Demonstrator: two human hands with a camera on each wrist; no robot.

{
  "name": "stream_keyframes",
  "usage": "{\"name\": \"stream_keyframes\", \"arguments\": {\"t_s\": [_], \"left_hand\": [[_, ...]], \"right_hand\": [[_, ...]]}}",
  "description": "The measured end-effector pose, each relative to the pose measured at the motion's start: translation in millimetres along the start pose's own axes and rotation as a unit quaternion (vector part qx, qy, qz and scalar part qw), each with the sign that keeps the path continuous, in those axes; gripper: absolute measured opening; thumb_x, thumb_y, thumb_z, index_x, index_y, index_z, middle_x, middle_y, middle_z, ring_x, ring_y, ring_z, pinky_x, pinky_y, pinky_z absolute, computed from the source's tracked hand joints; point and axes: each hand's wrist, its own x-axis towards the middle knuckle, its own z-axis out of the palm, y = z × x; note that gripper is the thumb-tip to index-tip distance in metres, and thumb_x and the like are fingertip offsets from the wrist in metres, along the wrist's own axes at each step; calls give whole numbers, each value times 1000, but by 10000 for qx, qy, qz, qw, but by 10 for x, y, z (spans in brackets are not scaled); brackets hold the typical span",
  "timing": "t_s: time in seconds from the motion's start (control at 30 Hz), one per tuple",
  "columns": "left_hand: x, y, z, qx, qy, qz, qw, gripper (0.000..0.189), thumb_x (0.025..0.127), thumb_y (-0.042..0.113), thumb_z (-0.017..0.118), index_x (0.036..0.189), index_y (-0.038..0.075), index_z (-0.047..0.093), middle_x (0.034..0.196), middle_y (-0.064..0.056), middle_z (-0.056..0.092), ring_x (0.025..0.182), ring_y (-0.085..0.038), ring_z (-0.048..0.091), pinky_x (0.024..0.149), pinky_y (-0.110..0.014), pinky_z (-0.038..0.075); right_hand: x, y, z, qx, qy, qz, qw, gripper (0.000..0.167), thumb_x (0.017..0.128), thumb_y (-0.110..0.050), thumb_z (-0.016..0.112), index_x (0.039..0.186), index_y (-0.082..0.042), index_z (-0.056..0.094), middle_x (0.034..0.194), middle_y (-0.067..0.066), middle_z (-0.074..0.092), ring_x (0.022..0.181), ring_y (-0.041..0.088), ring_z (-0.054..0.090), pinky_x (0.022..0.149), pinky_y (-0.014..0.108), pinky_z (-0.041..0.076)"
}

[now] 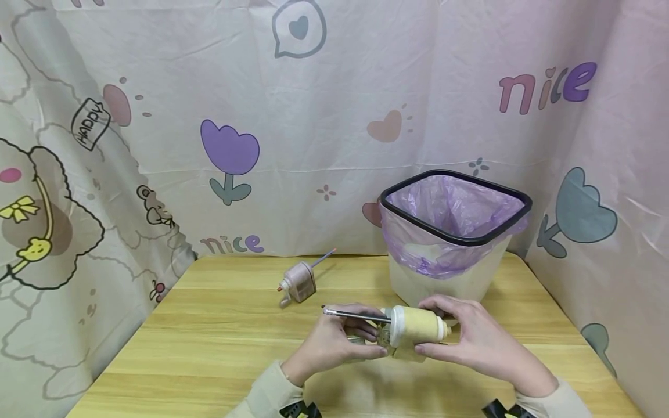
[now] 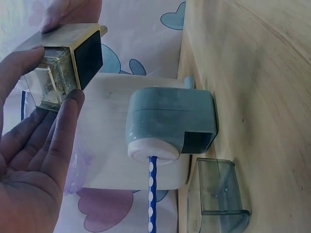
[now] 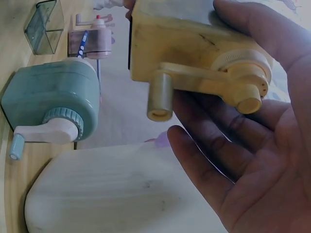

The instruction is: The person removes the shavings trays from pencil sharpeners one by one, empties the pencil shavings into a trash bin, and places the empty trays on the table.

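Observation:
A yellow crank pencil sharpener (image 1: 418,325) is held up over the table between both hands. My right hand (image 1: 475,339) grips its body near the crank end, thumb on one side and fingers below. My left hand (image 1: 334,345) pinches the sharpener's clear drawer (image 2: 46,82), which sticks partly out of the body with bits of shavings in it. A dark pencil (image 1: 355,315) projects from the white front ring towards the left. Below stands a teal sharpener (image 2: 167,116) with a blue dotted pencil (image 2: 152,194) in it and its drawer slot bare. Its view from the head is mostly hidden.
Another clear drawer (image 2: 216,184) lies on the table beside the teal sharpener. A pink sharpener (image 1: 300,281) with a blue pencil stands at the back left. A white bin (image 1: 449,284) with a purple liner and black rim stands behind the right hand, near the printed curtain (image 1: 324,116).

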Motion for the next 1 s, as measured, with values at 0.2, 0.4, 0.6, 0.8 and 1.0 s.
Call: {"name": "stream_keyframes", "arguments": {"t_s": [0.2,0.4,0.6,0.8,1.0], "left_hand": [[1,-12,12,29,9,184,9998,50,79,3,94,125,3,76,120,-21,78,92,-6,78,87,-35,69],[0,-23,22,11,-24,295,9996,48,79,3,94,124,2,76,118,-21,79,91,-7,78,85,-36,69],[13,-5,-11,41,32,162,9999,48,80,3,93,124,3,76,114,-22,80,90,-7,78,85,-43,69],[20,32,-68,110,117,-206,9997,51,80,5,93,128,4,75,112,-23,80,89,-5,79,85,-37,69],[33,4,-106,25,96,-240,9997,54,81,4,91,131,-2,72,123,-24,77,92,-6,79,86,-32,68]], "right_hand": [[-3,12,-36,-35,-110,-126,9999,45,80,-45,95,117,-35,70,96,-29,68,88,-7,63,79,27,60],[-11,37,-56,-6,-165,-281,9995,44,81,-44,94,117,-34,70,96,-28,67,85,-7,62,75,25,58],[-42,103,-150,-83,-101,-278,9995,45,80,-40,96,116,-33,70,96,-26,68,84,-7,61,73,22,56],[-100,181,-322,-307,-191,-33,9993,48,79,-42,96,118,-33,70,99,-25,70,90,-7,64,78,25,60],[-127,264,-426,-346,-521,70,9980,51,80,-45,94,123,-31,71,104,-25,71,95,-6,65,84,27,62]]}}
